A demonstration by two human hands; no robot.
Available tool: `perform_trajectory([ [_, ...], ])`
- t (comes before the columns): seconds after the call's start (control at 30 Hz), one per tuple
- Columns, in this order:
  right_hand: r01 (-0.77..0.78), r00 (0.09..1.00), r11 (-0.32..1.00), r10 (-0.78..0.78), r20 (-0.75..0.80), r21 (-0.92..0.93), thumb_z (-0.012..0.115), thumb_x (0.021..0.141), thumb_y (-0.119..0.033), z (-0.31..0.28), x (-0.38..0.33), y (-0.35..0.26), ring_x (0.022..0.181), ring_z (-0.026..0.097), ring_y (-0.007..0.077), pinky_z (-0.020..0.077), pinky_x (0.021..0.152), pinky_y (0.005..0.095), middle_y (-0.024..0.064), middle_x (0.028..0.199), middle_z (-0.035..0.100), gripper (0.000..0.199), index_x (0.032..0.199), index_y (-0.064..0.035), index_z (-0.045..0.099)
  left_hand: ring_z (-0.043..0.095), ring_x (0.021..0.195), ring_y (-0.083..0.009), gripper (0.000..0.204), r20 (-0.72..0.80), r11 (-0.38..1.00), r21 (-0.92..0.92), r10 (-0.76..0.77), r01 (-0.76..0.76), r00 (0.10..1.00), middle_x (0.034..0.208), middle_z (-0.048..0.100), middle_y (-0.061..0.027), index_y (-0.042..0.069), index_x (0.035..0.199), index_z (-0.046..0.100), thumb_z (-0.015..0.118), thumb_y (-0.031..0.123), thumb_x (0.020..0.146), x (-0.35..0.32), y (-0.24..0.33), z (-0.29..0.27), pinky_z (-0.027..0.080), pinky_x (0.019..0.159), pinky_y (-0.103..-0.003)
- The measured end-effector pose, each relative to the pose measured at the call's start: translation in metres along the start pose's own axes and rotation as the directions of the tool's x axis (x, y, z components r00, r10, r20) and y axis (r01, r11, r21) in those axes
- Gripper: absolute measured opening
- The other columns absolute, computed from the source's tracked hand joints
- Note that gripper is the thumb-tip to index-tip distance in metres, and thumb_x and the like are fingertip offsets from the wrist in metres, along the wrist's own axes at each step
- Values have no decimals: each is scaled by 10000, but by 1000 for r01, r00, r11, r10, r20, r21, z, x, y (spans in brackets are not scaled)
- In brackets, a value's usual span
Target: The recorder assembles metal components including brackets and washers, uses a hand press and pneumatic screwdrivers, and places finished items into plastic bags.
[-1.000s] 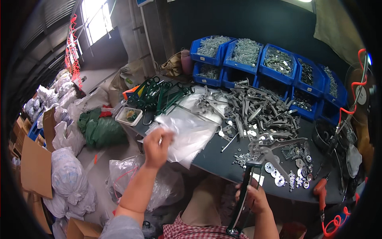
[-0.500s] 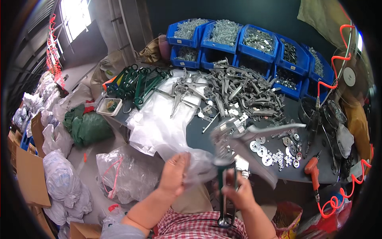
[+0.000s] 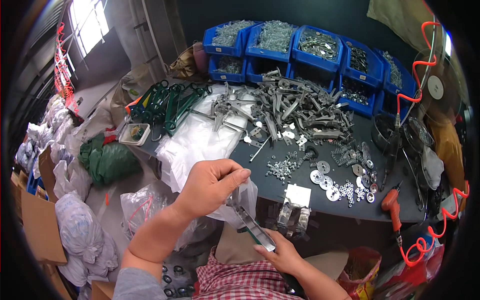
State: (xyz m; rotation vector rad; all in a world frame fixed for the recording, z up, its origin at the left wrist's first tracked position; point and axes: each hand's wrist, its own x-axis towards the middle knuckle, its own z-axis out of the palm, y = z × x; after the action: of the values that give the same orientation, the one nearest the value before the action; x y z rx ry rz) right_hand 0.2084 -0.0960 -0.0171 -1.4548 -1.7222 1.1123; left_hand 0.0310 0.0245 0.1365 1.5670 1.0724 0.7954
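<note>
The dark worktable (image 3: pixel 280 187) carries nearly everything here: along its far edge stand blue parts bins (image 3: pixel 320 47) heaped with metal hardware, and in front of them a big loose heap of grey metal tool parts (image 3: pixel 295 110) that looks untouched, so by the look of it most of the work is yet to be done. To the left of that heap a stack of clear plastic bags (image 3: pixel 195 142) lies flat on the table, and beyond it a cluster of green-handled tools (image 3: pixel 172 102) that appear to be assembled. Smaller stock lies nearer the person: round washers (image 3: pixel 324 179), a scatter of nuts (image 3: pixel 280 167) and a few springs (image 3: pixel 345 152), with an orange power screwdriver (image 3: pixel 392 205) at the right-hand edge. Below the table on the left, filled white sacks (image 3: pixel 80 235) stand on the floor. Close to the body, the left hand (image 3: pixel 207 185) is closed, thumb and fingers pinching the mouth of a clear plastic bag (image 3: pixel 242 197) over the upper end of a long metal tool (image 3: pixel 252 225). The right hand (image 3: pixel 285 255) is wrapped around the lower end of that tool, holding it slanted between the two hands, just in front of the table's near edge. I judge the bagging of this one piece to be only begun: the bag covers only its upper end, and the shaft below shows bare.
</note>
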Motion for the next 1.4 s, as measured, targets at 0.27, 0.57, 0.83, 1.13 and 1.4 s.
perform_trajectory([
  [0.27, 232, 970, 956, -240, -25, -179, 512, 871, -345, 20, 15, 60, 744, 609, 312, 502, 641, 373, 187, 912, 609, 475, 1218, -36, 418, 584, 514, -192, 167, 497, 326, 361, 725, -874, 476, 595, 562, -34, 84, 842, 589, 573, 144, 688, -34, -14, 77, 445, 429, -317],
  [0.57, -227, 926, 455, -172, 335, 861, 497, 870, -409, 4, 27, 66, 910, 586, 311, 471, 785, 387, 165, 963, 611, 529, 1233, -30, 427, 546, 979, -233, 309, 189, 155, 759, 877, -632, 442, 1088, 565, -85, 93, 1015, 599, 604, 136, 709, -18, -78, 64, 437, 792, -403],
  [0.83, -200, 947, -172, 218, 235, 965, 425, 868, -494, -33, 13, 20, 897, 573, 277, 491, 735, 399, 184, 1040, 558, 574, 1229, -48, 407, 521, 580, -217, 198, 342, 399, 641, 617, -656, 709, 593, 504, -42, 116, 595, 510, 628, 273, 618, -64, -148, 88, 390, 555, -341],
  [1.13, -100, 973, 155, 224, 64, 983, 475, 882, -376, -17, 48, 20, 783, 572, 235, 488, 607, 343, 125, 922, 568, 408, 1038, -6, 540, 381, 1221, -250, 826, 438, 816, -405, -222, 412, 871, 1392, 262, -167, 37, 1372, 180, 691, 245, 758, -99, -154, 78, 272, 1040, -391],
  [1.4, 866, 500, 473, -811, -305, 161, 517, 883, -282, 30, -8, -34, 692, 543, 205, 452, 555, 317, 116, 852, 550, 321, 1077, -26, 517, 472, 992, -273, 547, 49, 318, -947, -24, 55, 998, 1112, 462, -115, 0, 1239, 323, 526, 313, 839, -124, -139, 55, 401, 878, -445],
])
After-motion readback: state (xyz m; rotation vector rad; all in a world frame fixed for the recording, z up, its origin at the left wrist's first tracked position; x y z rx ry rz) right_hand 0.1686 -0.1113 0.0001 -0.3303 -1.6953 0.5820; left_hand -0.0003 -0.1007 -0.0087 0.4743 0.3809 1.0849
